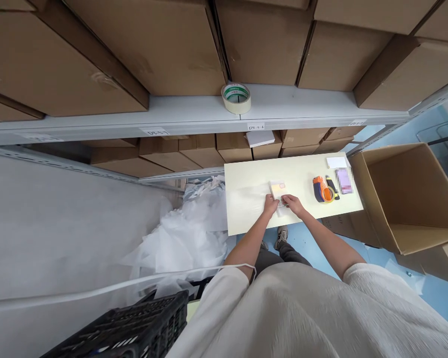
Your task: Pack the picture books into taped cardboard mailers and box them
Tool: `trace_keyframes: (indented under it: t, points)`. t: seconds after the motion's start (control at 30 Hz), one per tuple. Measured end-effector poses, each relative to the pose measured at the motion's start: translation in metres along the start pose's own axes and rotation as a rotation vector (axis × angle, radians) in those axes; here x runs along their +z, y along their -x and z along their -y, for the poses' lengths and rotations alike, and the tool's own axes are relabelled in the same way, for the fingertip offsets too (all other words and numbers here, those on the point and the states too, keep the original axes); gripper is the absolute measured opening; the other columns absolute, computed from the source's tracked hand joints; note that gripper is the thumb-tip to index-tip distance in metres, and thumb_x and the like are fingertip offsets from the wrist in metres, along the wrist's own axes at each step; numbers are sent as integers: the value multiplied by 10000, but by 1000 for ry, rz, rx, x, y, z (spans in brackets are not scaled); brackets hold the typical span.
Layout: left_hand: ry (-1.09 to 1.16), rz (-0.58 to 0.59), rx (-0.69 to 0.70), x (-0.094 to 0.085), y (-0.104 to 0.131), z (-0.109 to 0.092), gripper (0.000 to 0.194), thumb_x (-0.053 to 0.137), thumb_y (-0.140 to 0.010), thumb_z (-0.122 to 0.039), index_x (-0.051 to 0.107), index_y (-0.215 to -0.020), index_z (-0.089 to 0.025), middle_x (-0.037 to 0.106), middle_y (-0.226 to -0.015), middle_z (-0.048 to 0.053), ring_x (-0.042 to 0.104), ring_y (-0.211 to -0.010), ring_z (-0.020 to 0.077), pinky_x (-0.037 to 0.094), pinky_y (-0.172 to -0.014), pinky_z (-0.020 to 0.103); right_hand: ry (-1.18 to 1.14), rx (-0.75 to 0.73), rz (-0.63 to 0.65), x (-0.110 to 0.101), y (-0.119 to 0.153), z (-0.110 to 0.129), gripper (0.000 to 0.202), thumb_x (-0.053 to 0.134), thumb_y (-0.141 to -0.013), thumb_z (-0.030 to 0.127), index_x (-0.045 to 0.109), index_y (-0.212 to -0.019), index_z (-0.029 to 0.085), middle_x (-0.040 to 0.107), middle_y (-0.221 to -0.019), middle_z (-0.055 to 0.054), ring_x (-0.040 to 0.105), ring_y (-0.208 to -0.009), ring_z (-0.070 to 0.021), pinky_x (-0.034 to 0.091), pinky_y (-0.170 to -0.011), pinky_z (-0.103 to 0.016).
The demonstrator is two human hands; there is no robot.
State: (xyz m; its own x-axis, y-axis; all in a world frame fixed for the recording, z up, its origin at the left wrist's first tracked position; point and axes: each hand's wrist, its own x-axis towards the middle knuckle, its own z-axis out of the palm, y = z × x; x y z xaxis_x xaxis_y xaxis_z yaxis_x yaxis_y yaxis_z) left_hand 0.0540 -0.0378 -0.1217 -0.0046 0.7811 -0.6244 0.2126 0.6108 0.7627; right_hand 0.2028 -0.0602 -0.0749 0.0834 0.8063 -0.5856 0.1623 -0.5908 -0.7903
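Note:
Over the pale table (pixel 246 199) I hold a small flat white packet (pixel 278 187) with a yellowish and reddish print on it. The fingers of my left hand (pixel 271 203) are closed on its near left edge. My right hand (pixel 292 203) pinches its near right side. What the packet is cannot be read at this size. To the right on the table lies an orange and dark tape dispenser (pixel 322 189) with a roll of tape. A black and yellow cutter (pixel 332 186) is beside it.
A blurred purple pack (pixel 344 180) and a white card (pixel 336 162) lie at the table's right end. An open carton (pixel 410 194) stands right of it. White wrapping (pixel 179 243) and a black crate (pixel 134 328) are at left. A tape roll (pixel 236 98) rests on the shelf.

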Motion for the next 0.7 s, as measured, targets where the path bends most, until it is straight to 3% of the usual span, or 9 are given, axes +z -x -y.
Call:
trace_keyframes:
  t: [0.1, 0.23, 0.43, 0.57, 0.7]
  points:
    - [-131, -14, 10, -5, -1, 6, 372, 720, -841, -168, 624, -1198, -214, 752, -1049, 65, 732, -1008, 238, 549, -938, 347, 15, -17, 23, 1, -1, -7, 446, 711, -834, 616, 785, -1029, 222, 789, -1018, -72, 707, -981, -246, 579, -854, -379]
    - [-320, -64, 100, -7, 2, 8, 395, 689, -855, -166, 647, -1247, -200, 712, -1223, 136, 689, -1167, 285, 513, -1034, 374, 33, -53, 35, 3, -4, -16, 438, 721, -823, 604, 800, -1059, 244, 795, -1114, -74, 704, -1068, -267, 585, -931, -420]
    - [-293, -16, 172, -1, 10, 14, 572, 666, -857, -169, 581, -1422, -162, 670, -1311, 147, 674, -1190, 263, 516, -1058, 359, 64, -77, 37, -2, 2, -18, 406, 704, -836, 561, 806, -1082, 255, 779, -1238, -86, 698, -1112, -275, 584, -970, -441]
    - [-344, 69, 240, 7, 10, 12, 595, 675, -833, -183, 616, -1425, -179, 608, -1420, 152, 633, -1300, 275, 478, -1157, 370, 59, -108, -13, -31, 17, -16, 435, 685, -847, 578, 791, -1111, 248, 780, -1204, -91, 711, -1077, -269, 591, -937, -432]
    - [-447, 145, 270, 25, 7, 1, 622, 702, -805, -210, 642, -1424, -184, 566, -1471, 152, 539, -1447, 313, 386, -1267, 388, 30, -111, -97, -77, 36, -15, 436, 692, -856, 580, 776, -1123, 246, 778, -1162, -96, 736, -1057, -273, 594, -898, -425]
